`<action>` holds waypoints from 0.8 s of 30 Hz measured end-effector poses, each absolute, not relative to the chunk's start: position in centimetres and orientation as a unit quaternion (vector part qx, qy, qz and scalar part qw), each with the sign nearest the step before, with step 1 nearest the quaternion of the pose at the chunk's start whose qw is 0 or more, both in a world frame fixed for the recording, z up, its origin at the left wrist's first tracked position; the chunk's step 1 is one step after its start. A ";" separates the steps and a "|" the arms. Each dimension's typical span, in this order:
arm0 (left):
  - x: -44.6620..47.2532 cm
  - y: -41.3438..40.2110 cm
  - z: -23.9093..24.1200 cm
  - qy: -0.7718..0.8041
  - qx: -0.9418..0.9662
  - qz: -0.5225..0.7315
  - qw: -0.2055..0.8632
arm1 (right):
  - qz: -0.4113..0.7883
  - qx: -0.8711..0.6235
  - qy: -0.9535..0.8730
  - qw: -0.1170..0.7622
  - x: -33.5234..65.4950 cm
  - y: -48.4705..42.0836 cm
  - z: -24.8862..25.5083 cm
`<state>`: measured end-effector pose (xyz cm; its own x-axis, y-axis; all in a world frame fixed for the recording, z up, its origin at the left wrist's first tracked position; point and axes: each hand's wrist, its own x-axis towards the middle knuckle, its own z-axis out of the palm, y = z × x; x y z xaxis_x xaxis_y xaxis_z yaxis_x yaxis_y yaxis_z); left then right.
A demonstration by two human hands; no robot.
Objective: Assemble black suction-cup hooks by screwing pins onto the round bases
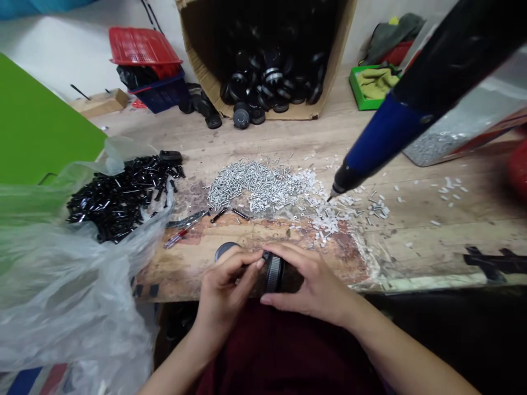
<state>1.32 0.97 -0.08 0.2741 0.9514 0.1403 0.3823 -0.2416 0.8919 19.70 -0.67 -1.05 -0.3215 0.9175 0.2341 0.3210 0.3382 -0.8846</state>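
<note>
Both hands meet at the near edge of the wooden bench [411,241]. My right hand [313,285] is wrapped around a black wheel with a ribbed rim [274,272]. My left hand [224,293] has its fingers pinched together against the wheel's left side; whether something small is in the pinch I cannot make out. Just left of the hands lies a dark round disc [223,250]. Beyond them spreads a heap of small silver screws [255,186] and white plastic bits [325,219].
A blue and black power screwdriver [382,137] hangs over the bench at right, tip down. Black pins [119,195] lie on a clear plastic bag [61,285] at left. A cardboard box of black wheels [267,82] stands at the back, with red and blue baskets [144,60] and a green tray [366,88].
</note>
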 end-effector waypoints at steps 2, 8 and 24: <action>1.4 1.0 -0.1 0.479 0.696 0.377 0.380 | 0.368 -0.455 -0.699 0.411 19.3 -0.8 -1.2; 1.8 0.8 -0.2 0.482 0.680 0.398 0.383 | 0.348 -0.456 -0.698 0.428 18.4 -1.1 -1.8; 1.5 1.9 0.6 0.535 0.430 0.305 0.661 | 0.325 -0.498 -0.698 0.399 17.7 -1.2 -2.4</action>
<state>1.54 1.87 0.61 0.2422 0.8628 -0.4437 0.0564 0.4440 0.8942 17.73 -1.25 -2.45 -0.1858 0.9542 0.2345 0.4351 0.2939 -0.8511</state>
